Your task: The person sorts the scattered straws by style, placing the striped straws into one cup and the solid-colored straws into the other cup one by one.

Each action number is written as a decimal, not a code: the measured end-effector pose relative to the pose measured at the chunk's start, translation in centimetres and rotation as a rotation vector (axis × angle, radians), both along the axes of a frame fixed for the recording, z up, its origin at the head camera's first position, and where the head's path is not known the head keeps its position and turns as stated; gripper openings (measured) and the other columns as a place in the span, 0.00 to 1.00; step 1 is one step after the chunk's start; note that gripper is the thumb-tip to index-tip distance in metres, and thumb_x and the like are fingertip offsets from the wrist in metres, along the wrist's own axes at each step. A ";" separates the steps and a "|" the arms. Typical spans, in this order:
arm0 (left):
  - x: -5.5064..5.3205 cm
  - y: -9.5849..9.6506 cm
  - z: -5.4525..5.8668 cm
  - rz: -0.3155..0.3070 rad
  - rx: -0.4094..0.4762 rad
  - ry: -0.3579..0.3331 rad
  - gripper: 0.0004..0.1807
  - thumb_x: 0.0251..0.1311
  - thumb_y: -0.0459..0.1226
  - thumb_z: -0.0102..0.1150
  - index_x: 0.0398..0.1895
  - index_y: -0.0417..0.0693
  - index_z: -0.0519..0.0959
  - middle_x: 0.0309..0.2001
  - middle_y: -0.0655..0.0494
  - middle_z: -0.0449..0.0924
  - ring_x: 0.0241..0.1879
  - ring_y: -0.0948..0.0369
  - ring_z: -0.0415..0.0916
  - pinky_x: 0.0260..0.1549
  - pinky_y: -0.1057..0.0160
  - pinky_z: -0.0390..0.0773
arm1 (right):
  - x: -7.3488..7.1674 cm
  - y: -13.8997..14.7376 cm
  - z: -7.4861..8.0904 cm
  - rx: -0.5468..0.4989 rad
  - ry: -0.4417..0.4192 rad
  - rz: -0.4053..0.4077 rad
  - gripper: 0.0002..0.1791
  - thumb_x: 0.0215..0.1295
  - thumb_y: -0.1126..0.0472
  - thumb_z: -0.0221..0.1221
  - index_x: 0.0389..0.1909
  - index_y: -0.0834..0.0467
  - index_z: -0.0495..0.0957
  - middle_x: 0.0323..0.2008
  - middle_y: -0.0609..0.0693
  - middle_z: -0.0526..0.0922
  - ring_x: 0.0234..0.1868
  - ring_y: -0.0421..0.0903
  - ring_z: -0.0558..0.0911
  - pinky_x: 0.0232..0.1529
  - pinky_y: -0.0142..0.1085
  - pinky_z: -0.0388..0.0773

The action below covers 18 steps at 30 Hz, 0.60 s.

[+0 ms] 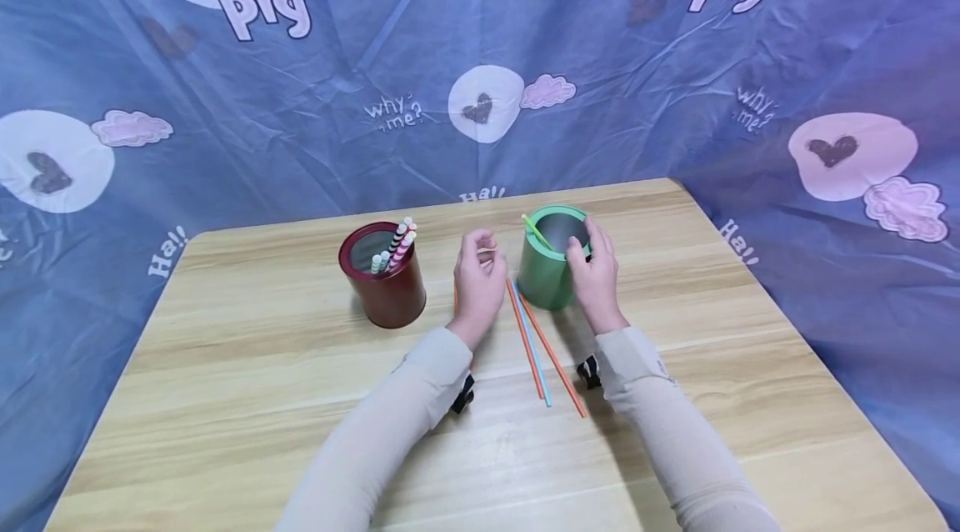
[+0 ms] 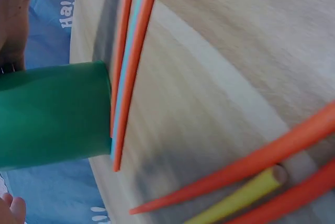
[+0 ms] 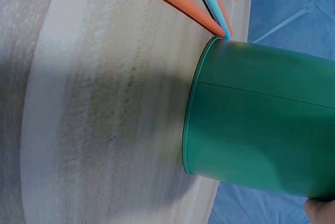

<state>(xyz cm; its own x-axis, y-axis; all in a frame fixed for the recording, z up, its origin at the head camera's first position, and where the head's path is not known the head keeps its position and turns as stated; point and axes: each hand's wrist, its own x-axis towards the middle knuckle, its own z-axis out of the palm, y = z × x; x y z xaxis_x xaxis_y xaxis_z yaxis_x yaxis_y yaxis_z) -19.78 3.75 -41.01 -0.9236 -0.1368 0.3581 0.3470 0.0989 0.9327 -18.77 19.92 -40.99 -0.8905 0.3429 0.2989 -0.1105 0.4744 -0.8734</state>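
On the table's right half, a green can (image 1: 551, 278) stands upright, a yellow-green straw (image 1: 534, 230) leaning out over its left rim. My right hand (image 1: 596, 278) holds this can at its right side, thumb near the rim. Just left of it hovers my left hand (image 1: 480, 286), fingers loosely bent, with nothing visible in them. Two orange straws and a blue straw (image 1: 531, 348) lie with their far ends by the can's base. Beneath the left hand, the left wrist view has more orange straws (image 2: 251, 161) and a yellow straw (image 2: 235, 200), mostly hidden from the head view.
A dark red can (image 1: 390, 294) stands to the left, holding several striped straws (image 1: 397, 248) in black, pink and pale green. The wooden table (image 1: 247, 365) backs onto a blue printed cloth (image 1: 315, 115), which also hangs along both sides.
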 end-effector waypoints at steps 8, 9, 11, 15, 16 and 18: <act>0.2 -2.0 -1.8 0.068 -0.108 -0.093 0.15 0.53 0.26 0.53 0.46 0.39 0.70 0.39 0.44 0.74 0.37 0.51 0.79 0.39 0.62 0.81 | -0.1 0.1 0.1 -0.002 0.006 -0.004 0.31 0.64 0.54 0.47 0.68 0.59 0.59 0.66 0.59 0.61 0.66 0.57 0.61 0.64 0.54 0.60; 0.3 -2.3 -2.1 0.076 -0.121 -0.106 0.15 0.53 0.26 0.53 0.46 0.39 0.70 0.39 0.44 0.74 0.37 0.51 0.79 0.39 0.61 0.81 | -0.1 0.0 0.1 0.000 0.007 -0.002 0.31 0.64 0.54 0.47 0.68 0.59 0.59 0.66 0.59 0.61 0.66 0.57 0.61 0.64 0.54 0.59; 0.3 -2.8 -2.5 0.086 -0.143 -0.137 0.15 0.53 0.27 0.54 0.46 0.39 0.70 0.40 0.43 0.74 0.37 0.51 0.79 0.39 0.59 0.80 | -0.1 0.0 0.1 -0.003 0.011 0.004 0.31 0.64 0.55 0.47 0.67 0.60 0.59 0.66 0.60 0.61 0.66 0.57 0.61 0.64 0.54 0.59; 0.6 -3.7 -3.5 0.097 -0.181 -0.213 0.15 0.53 0.28 0.54 0.45 0.39 0.71 0.42 0.44 0.75 0.38 0.52 0.79 0.39 0.58 0.80 | -0.1 -0.2 0.0 -0.006 0.015 -0.001 0.31 0.64 0.55 0.47 0.67 0.60 0.60 0.65 0.60 0.62 0.65 0.57 0.62 0.64 0.54 0.60; 0.6 -3.9 -3.7 0.100 -0.189 -0.236 0.15 0.53 0.28 0.55 0.45 0.40 0.71 0.42 0.44 0.75 0.38 0.53 0.79 0.39 0.58 0.80 | -0.1 -0.2 0.0 -0.009 0.014 -0.002 0.31 0.64 0.54 0.47 0.67 0.60 0.60 0.65 0.60 0.62 0.65 0.57 0.62 0.63 0.54 0.60; 0.8 -4.3 -4.1 0.108 -0.200 -0.269 0.14 0.52 0.28 0.55 0.44 0.40 0.71 0.42 0.45 0.75 0.37 0.53 0.80 0.38 0.59 0.80 | -0.1 -0.2 0.0 -0.010 0.013 -0.006 0.31 0.64 0.54 0.47 0.67 0.60 0.60 0.65 0.59 0.62 0.65 0.56 0.62 0.63 0.54 0.61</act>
